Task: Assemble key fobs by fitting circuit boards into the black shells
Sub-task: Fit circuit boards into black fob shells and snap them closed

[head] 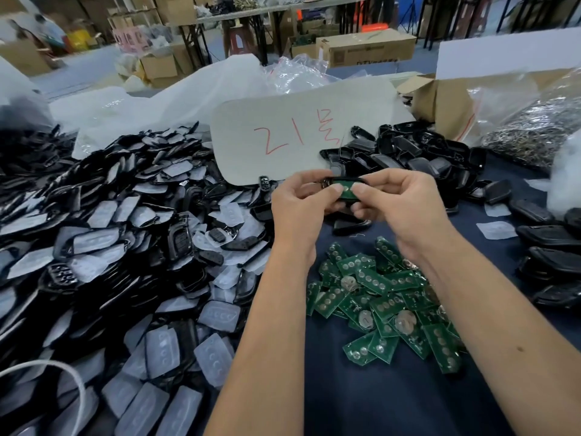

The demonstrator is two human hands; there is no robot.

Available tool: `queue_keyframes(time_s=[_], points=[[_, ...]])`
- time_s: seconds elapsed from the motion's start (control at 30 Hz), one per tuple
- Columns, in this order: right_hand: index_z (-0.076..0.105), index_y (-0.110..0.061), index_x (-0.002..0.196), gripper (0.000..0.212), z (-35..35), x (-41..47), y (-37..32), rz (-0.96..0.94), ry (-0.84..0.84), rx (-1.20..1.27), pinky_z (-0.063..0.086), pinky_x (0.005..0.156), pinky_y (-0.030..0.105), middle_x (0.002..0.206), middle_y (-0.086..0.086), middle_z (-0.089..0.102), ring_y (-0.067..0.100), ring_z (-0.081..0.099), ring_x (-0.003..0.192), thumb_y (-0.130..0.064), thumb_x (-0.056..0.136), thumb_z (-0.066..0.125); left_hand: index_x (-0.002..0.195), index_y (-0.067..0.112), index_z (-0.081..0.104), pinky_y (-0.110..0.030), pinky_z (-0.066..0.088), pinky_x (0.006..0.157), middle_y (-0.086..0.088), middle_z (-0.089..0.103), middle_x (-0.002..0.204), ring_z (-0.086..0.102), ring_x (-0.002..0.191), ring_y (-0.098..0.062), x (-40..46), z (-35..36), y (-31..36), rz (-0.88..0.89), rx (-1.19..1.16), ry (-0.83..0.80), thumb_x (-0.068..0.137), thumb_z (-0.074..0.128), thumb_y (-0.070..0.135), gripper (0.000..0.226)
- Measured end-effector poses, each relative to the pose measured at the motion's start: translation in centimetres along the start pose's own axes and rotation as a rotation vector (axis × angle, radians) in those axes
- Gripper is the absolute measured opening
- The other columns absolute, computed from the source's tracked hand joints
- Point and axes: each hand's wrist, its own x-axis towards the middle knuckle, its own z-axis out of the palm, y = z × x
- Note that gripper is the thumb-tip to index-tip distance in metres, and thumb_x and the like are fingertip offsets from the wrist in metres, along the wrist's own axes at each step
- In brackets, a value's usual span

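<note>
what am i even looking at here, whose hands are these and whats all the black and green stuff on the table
There is no machine here: one wide camera sits on a person's head and looks down at their own bare hands. The left hand and right hand together hold a black shell with a green circuit board showing in it, thumbs on top. The job is fitting boards into shells to make key fobs.

On the dark blue table lie a pile of loose green boards near the wrists, a big heap of black parts and clear button pads on the left, and more black shells behind and to the right. A grey card with red writing lies beyond the hands.
</note>
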Motion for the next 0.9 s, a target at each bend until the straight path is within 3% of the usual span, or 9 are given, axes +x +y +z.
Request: queue_keyframes(time_s=[0.13, 0.3, 0.4, 0.47, 0.53, 0.63, 0.77, 0.83, 0.9], points=[[0.069, -0.003, 0.089, 0.009, 2.9, -0.2, 0.1, -0.02, 0.086, 0.137, 0.058, 0.055, 0.024, 0.064, 0.005, 0.071, 0.015, 0.067, 0.051, 0.003, 0.09, 0.076, 0.086, 0.009, 0.067, -0.025, 0.051, 0.061, -0.001, 0.065, 0.069, 0.057, 0.057, -0.014, -0.1, 0.3, 0.2, -0.06, -0.214, 0.037, 0.091, 0.075, 0.001, 0.012], [0.069, -0.003, 0.093, 0.008, 7.2, -1.0, 0.6, -0.07, -0.007, 0.065, 0.058, 0.058, 0.029, 0.074, 0.011, 0.074, 0.019, 0.069, 0.056, -0.004, 0.092, 0.077, 0.08, 0.009, 0.065, -0.028, 0.047, 0.051, -0.009, 0.06, 0.074, 0.051, 0.055, -0.017, 0.1, -2.4, 2.1, 0.039, -0.106, 0.171, 0.094, 0.07, 0.003, 0.015], [0.073, -0.012, 0.089, 0.008, 9.3, -1.4, 1.0, -0.124, -0.147, -0.177, 0.059, 0.061, 0.037, 0.078, 0.007, 0.076, 0.023, 0.072, 0.063, -0.018, 0.093, 0.078, 0.078, 0.011, 0.067, -0.036, 0.054, 0.062, -0.01, 0.063, 0.077, 0.058, 0.067, -0.022, 0.4, -6.0, 4.3, 0.151, 0.03, 0.388, 0.093, 0.07, 0.007, 0.016], [0.074, -0.018, 0.087, 0.008, 11.0, -2.0, 1.4, -0.211, -0.219, -0.411, 0.061, 0.069, 0.041, 0.079, 0.0, 0.075, 0.02, 0.072, 0.071, -0.024, 0.092, 0.077, 0.075, 0.013, 0.066, -0.034, 0.057, 0.055, -0.008, 0.065, 0.073, 0.063, 0.06, -0.02, -0.1, -8.4, 5.7, 0.209, 0.112, 0.496, 0.093, 0.069, 0.01, 0.018], [0.073, -0.019, 0.084, 0.009, 13.3, -2.9, 1.5, -0.329, -0.318, -0.583, 0.057, 0.07, 0.035, 0.077, -0.007, 0.072, 0.012, 0.068, 0.071, -0.024, 0.091, 0.078, 0.073, 0.015, 0.063, -0.036, 0.059, 0.051, -0.009, 0.067, 0.071, 0.067, 0.052, -0.024, -0.7, -11.0, 7.2, 0.263, 0.227, 0.575, 0.093, 0.068, 0.015, 0.02], [0.074, -0.017, 0.09, 0.008, 17.2, -4.2, 1.3, -0.534, -0.482, -0.769, 0.051, 0.077, 0.035, 0.084, -0.004, 0.072, 0.015, 0.064, 0.079, -0.025, 0.093, 0.076, 0.07, 0.018, 0.06, -0.05, 0.063, 0.063, -0.013, 0.072, 0.077, 0.073, 0.065, -0.035, -1.5, -15.4, 9.3, 0.285, 0.394, 0.736, 0.086, 0.067, 0.025, 0.02], [0.073, -0.011, 0.108, 0.014, 22.7, -5.1, 0.9, -0.786, -0.603, -0.899, 0.041, 0.091, 0.034, 0.106, 0.006, 0.071, 0.027, 0.057, 0.104, -0.019, 0.102, 0.062, 0.064, 0.016, 0.05, -0.052, 0.061, 0.062, -0.008, 0.064, 0.069, 0.07, 0.064, -0.037, -2.7, -20.6, 11.0, 0.296, 0.444, 1.042, 0.079, 0.063, 0.027, 0.023], [0.069, -0.017, 0.119, 0.019, 25.3, -5.4, 0.9, -0.915, -0.641, -0.978, 0.035, 0.098, 0.026, 0.119, -0.001, 0.067, 0.023, 0.052, 0.114, -0.017, 0.104, 0.056, 0.063, 0.015, 0.043, -0.047, 0.059, 0.061, -0.006, 0.056, 0.071, 0.059, 0.058, -0.036, -3.2, -22.2, 11.3, 0.287, 0.422, 1.152, 0.079, 0.062, 0.022, 0.026], [0.067, -0.024, 0.123, 0.023, 27.3, -5.7, 0.9, -0.939, -0.692, -1.029, 0.04, 0.101, 0.024, 0.126, -0.009, 0.063, 0.018, 0.045, 0.12, -0.017, 0.104, 0.055, 0.061, 0.017, 0.04, -0.044, 0.054, 0.058, -0.003, 0.052, 0.071, 0.047, 0.056, -0.027, -3.5, -23.1, 11.2, 0.272, 0.361, 1.187, 0.077, 0.062, 0.019, 0.028]])
